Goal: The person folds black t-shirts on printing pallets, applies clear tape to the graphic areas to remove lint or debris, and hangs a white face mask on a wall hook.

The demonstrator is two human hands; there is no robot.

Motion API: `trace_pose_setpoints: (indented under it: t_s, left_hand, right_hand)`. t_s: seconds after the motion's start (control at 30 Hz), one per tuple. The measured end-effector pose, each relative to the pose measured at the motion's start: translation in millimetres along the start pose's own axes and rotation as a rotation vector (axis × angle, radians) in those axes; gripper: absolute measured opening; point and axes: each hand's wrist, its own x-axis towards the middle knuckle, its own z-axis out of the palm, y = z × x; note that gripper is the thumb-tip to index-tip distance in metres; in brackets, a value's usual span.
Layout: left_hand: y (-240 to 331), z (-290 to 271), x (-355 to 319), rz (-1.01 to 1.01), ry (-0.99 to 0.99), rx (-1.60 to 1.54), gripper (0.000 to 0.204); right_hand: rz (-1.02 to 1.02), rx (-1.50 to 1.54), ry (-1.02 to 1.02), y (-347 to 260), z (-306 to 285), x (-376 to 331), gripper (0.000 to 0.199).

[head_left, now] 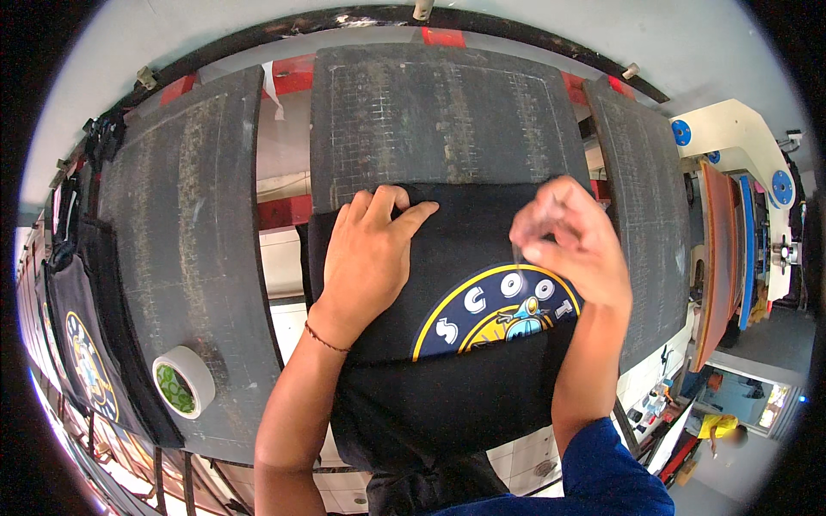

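A black T-shirt (465,400) lies over the near part of the middle dark board, its lower part folded up across a round navy and yellow print (443,314). The print shows white letters and a light-blue scooter. My left hand (370,245) rests on the shirt at its far left, fingers curled and thumb pressed against the cloth near the far edge. Above the far right side of the print hovers my right hand (581,245), slightly blurred. Its thumb and fingers are pinched together, and whatever they hold is too small to make out.
Dark boards (439,112) with worn grid marks stand side by side on a red frame. A tape roll (183,382) lies on the left board, beside other black printed shirts (90,361). Framed screens (718,258) stand at the right. Farther off is a person in yellow (716,426).
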Motion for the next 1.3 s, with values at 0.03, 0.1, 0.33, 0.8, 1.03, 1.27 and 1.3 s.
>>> trace_pose_setpoints:
  t_s: [0.03,0.1,0.33,0.8,1.03,1.27,1.3]
  left_hand:
    - [0,0,3,-0.004,-0.006,-0.025,0.038]
    - [2,-2,2,-0.010,-0.014,-0.055,0.036]
    - [4,-5,1,-0.020,-0.028,-0.087,0.042]
    - [7,-8,-1,-0.020,-0.041,-0.019,0.047]
    - [7,-8,1,-0.019,-0.041,-0.057,0.047]
    - [3,-5,-2,-0.022,-0.027,-0.066,0.046]
    - [3,-5,-1,-0.017,-0.018,-0.070,0.046]
  right_hand:
    - [0.050,0.043,0.040,11,0,7,0.031]
    - [0.132,0.139,0.114,36,12,18,0.032]
    - [0.053,-0.604,0.314,61,59,30,0.048]
    - [-0.231,-0.627,-0.140,7,40,6,0.031]
    - [0.126,0.304,0.097,23,26,14,0.038]
    - [0.075,-0.518,0.282,60,72,32,0.045]
    - [0.052,-0.550,0.290,59,73,33,0.044]
